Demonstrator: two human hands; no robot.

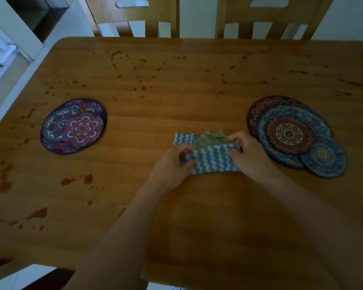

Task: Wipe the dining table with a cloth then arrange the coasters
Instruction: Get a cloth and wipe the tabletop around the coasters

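We see the cloth [212, 162], striped in blue and pale yellow zigzags, lifted a little near the middle of the dining table [176, 105], slightly right of centre. It is folded or bunched, and a grey-green inner side shows along its far edge. The left hand [170, 166] pinches the cloth's left end, with the fingers curled around the fabric. The right hand [249, 158] grips the right end the same way, thumb and fingers closed on the cloth's upper corner. Both forearms reach in from the near edge.

Just right of the right hand lies an overlapping pile of round coasters. A dark red coaster [260, 107] sits farthest back, partly covered by a large blue coaster [266, 126]. A red mandala coaster [289, 133] rests on top of the blue one, and a small blue coaster [323, 158] overlaps the pile's near right side. Well apart on the left side of the table we find the purple coasters [71, 126], stacked unevenly; how many are in that stack we cannot tell.

The wooden tabletop carries reddish spots [38, 213], scattered along the left side and across the far half. Beyond the far edge stand two wooden chairs [134, 15], side by side. A white cabinet [57, 28] fills the far left corner.
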